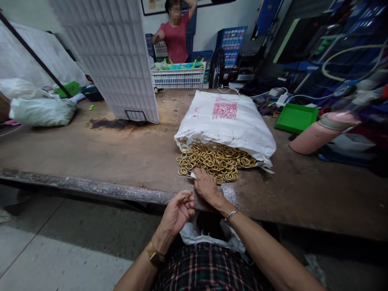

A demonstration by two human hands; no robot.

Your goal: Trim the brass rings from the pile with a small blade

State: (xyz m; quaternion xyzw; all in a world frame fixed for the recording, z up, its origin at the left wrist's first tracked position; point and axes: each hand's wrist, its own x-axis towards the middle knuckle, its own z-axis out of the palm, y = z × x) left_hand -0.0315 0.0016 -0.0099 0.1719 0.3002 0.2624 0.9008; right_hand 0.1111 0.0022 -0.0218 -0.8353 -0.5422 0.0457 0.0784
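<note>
a person's two bare hands work at the near edge of a wide brown desk (75, 153). the right hand (207, 186), palm down, grasps a small white item with a dark tip (192, 175) at the front edge of a heap of round brass-coloured rings (214, 159). the left hand (178, 210) is held palm up just beside it, near the desk's edge, its fingers curled inward; whether it grasps anything i cannot tell. the rings spill onto the desk from the open mouth of a large white woven sack with red printing (242, 129), which lies flat beyond the hands. a silver-coloured metal bracelet (231, 214) circles the right wrist, and a gold-coloured watch (155, 255) the left. to the left of the sack stands a tall, white, ribbed panel (121, 60), slightly tilted; to its right are a shallow bright green tray (297, 118) and a leaning pink cylinder (321, 131). past the desk's far side, behind a white plastic basket (178, 79), is another person in a red short-sleeved top (177, 44), one arm raised.
</note>
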